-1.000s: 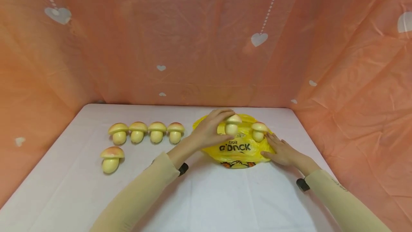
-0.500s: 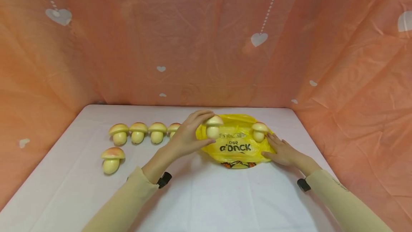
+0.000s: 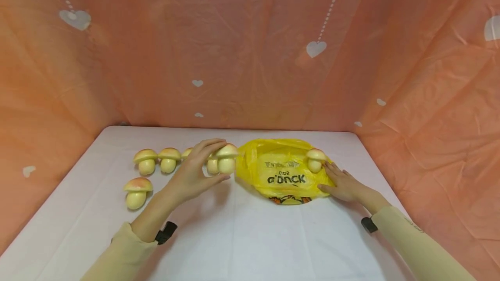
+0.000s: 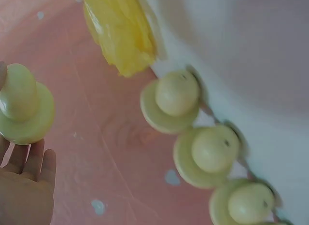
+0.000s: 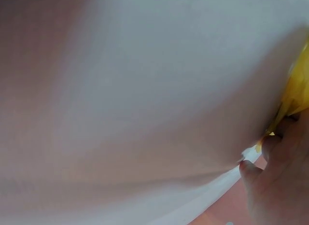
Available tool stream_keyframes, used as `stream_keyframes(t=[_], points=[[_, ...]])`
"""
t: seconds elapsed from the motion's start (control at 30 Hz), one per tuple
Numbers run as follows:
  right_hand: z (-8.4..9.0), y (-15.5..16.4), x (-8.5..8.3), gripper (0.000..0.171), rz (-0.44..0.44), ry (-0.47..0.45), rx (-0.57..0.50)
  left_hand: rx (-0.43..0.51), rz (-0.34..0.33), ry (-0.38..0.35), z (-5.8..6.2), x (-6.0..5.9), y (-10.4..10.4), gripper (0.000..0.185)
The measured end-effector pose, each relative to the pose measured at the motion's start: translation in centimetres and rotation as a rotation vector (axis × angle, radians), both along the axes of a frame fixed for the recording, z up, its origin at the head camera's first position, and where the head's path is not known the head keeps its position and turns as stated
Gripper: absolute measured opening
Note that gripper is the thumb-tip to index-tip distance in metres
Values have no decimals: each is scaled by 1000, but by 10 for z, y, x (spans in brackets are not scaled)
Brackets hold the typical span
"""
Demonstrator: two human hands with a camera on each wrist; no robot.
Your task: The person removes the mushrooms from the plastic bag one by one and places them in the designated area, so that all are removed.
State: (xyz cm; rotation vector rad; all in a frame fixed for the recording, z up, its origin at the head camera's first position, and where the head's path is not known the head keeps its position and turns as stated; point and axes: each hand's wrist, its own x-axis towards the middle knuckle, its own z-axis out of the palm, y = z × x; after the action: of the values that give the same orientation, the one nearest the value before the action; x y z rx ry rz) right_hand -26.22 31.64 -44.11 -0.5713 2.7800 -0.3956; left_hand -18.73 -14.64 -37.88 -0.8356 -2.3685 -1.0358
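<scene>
My left hand (image 3: 217, 162) grips a pale yellow toy mushroom (image 3: 228, 158) by its cap, just left of a yellow plastic bag (image 3: 281, 172) printed with black letters. It hovers in front of a row of like mushrooms (image 3: 146, 161), some hidden behind the hand. In the left wrist view the held mushroom (image 4: 21, 106) sits at my fingertips (image 4: 34, 162), with the row (image 4: 176, 97) beside it. My right hand (image 3: 337, 180) lies flat on the bag's right edge, next to another mushroom (image 3: 315, 159) standing on the bag. The right wrist view shows fingers (image 5: 270, 147) against the bag (image 5: 297, 94).
One more mushroom (image 3: 136, 192) stands alone in front of the row at the left. The white table (image 3: 250, 237) is walled on three sides by an orange cloth with white hearts (image 3: 314, 48).
My left hand has carried the mushroom off the bag and leftward to the right end of the row. The right hand has stayed flat on the bag.
</scene>
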Motion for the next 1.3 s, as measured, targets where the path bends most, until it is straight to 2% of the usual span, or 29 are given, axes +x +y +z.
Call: stream_keyframes(t=[0.23, 0.43, 0.67, 0.83, 1.07, 1.3], points=[[1, 0, 0, 92, 9, 3, 3, -35, 77, 21, -4, 10, -34, 82], [2, 1, 0, 93, 6, 1, 2, -47, 113, 35, -6, 19, -59, 82], [2, 1, 0, 91, 19, -7, 3, -114, 167, 55, -10, 29, -86, 84], [2, 1, 0, 90, 12, -7, 5, -139, 157, 90, -15, 33, -103, 84], [0, 1, -1, 92, 11, -16, 13, -226, 142, 128, -26, 37, -119, 82], [2, 0, -1, 91, 17, -9, 21, -297, 149, 103, -36, 39, -129, 82]])
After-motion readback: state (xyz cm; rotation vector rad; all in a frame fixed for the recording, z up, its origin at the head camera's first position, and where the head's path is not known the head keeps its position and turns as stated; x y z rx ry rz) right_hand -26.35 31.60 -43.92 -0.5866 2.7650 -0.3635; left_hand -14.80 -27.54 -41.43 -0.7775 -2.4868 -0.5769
